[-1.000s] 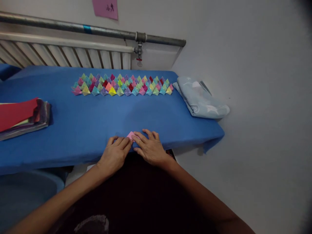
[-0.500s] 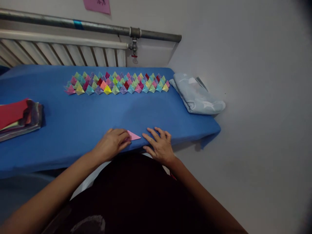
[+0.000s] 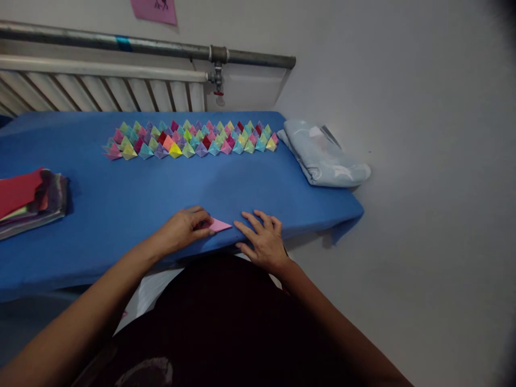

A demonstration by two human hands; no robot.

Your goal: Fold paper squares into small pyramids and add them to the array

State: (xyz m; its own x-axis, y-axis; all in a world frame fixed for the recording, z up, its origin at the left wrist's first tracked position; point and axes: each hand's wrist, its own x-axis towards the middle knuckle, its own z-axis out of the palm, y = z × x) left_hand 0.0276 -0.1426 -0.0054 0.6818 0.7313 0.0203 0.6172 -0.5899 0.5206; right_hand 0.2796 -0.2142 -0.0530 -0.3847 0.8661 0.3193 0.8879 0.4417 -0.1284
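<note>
Close to the front edge of the blue-covered table [image 3: 133,199] lies a folded pink paper [image 3: 220,225], its pointed end facing right. My left hand [image 3: 184,228] covers the paper's left part, with thumb and fingers closed on it. Just right of the tip, my right hand [image 3: 263,236] rests on the cloth with its fingers spread and nothing in them. Several rows of small folded paper pieces [image 3: 188,149] in many colours stand along the back of the table.
At the left sits a stack of coloured paper [image 3: 30,201] with a red sheet on top. A folded light-blue cloth [image 3: 324,161] lies at the right end, against the wall. Behind the table are a white radiator [image 3: 100,88] and a metal pipe [image 3: 169,49] with a valve.
My left hand has shifted slightly on the pink paper, its fingers a little higher. The right hand stays nearly where it was. The whole view has moved a little.
</note>
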